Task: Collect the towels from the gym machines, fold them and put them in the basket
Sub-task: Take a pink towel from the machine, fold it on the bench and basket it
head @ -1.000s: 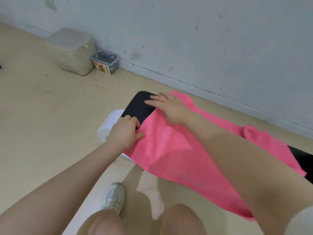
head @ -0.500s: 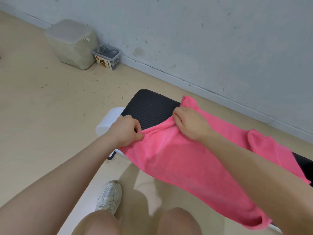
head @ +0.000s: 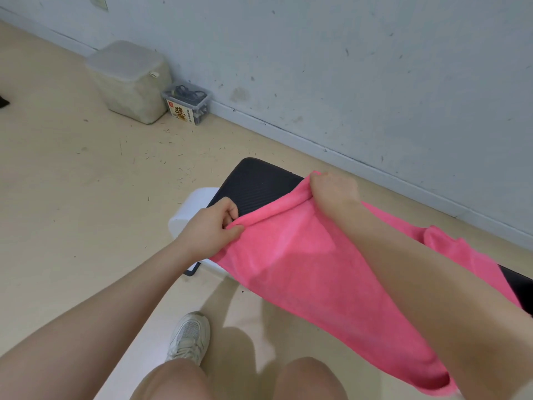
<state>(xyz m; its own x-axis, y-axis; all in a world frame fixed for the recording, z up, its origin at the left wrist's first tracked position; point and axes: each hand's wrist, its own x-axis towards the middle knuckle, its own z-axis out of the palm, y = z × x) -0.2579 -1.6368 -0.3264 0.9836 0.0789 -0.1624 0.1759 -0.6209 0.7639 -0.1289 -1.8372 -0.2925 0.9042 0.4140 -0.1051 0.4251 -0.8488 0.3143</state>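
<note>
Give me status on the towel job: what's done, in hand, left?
Done: nothing visibly finished; no folded towel or basket is in view. In hand: the left hand and right hand each have a grip on a corner of the pink towel, which lies spread over the black bench pad and hangs off its near side. Left: folding this towel, then getting it into the basket; whether other towels remain cannot be told.

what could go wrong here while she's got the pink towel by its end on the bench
1. Much of the pink towel hangs off the near side of the bench; it could drag on the littered floor.
2. The left hand and right hand pinch only the near end, so a grip may slip.
3. The far end looks bunched, so a fold started now could come out uneven.
</note>
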